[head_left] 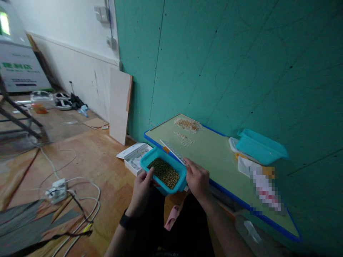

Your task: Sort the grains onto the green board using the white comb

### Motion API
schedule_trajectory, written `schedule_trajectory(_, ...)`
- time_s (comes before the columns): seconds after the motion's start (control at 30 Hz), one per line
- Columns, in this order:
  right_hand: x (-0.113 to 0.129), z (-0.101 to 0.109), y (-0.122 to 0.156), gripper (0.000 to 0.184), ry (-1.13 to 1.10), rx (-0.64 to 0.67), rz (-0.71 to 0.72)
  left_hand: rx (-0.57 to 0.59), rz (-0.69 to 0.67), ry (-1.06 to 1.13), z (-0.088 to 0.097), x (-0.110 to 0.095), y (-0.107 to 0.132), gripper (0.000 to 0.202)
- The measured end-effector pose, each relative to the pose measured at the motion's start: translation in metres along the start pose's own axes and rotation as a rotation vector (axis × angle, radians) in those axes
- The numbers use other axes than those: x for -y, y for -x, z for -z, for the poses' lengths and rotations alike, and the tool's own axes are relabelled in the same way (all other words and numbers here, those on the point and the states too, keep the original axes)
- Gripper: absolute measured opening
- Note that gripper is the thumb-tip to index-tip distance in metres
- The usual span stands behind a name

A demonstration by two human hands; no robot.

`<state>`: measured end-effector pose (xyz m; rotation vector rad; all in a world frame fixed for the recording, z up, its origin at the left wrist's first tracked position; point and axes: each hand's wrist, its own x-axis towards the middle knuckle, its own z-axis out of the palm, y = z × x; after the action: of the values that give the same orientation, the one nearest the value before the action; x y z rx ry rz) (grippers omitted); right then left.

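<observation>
Left hand (142, 189) is gripping the teal tray (146, 161) of green beans (164, 173) by its near rim, just off the table (214, 157) edge. Right hand (197, 180) is pinching a white strip (173, 151) over it. Likely risk: tray tilting, beans spilling onto the floor (102, 160).

A makeshift workroom, more workshop than home: bare green board wall (227, 53), a plank (119, 105) leaning beside it, cables (80, 200) and a power strip (56, 191) strewn over the wood floor (88, 160), a low desk (214, 157).
</observation>
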<state>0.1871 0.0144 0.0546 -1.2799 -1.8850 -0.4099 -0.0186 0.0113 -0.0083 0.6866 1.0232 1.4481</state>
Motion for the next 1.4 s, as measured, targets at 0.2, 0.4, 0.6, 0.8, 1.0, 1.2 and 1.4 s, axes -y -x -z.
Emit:
schedule_trajectory(0.2,-0.022,0.007,0.004,0.029,0.190,-0.047,-0.028,-0.013,0.021,0.002,-0.001,-0.001,-0.001,0.054)
schedule_trajectory(0.4,-0.047,0.029,0.016,0.034,0.247,-0.092,-0.137,-0.004,0.029,-0.001,-0.002,-0.002,0.001,0.054)
schedule_trajectory(0.6,-0.085,0.033,-0.029,0.038,0.162,-0.090,-0.350,0.010,0.024,0.005,-0.003,-0.001,0.002,0.053)
schedule_trajectory(0.8,-0.147,-0.020,-0.112,0.020,-0.295,-0.052,-0.659,0.010,0.002,-0.021,-0.003,-0.001,0.003,0.052)
schedule_trajectory(1.0,-0.165,-0.057,-0.119,0.014,-0.697,-0.119,-1.005,0.029,0.012,-0.029,0.000,0.003,0.005,0.049)
schedule_trajectory(1.2,-0.167,-0.063,-0.115,0.015,-0.741,-0.073,-1.039,0.022,0.046,-0.013,-0.004,0.001,0.009,0.049)
schedule_trajectory(1.4,-0.165,-0.063,-0.115,0.012,-0.745,-0.057,-1.052,0.037,0.051,-0.020,-0.005,0.001,0.010,0.048)
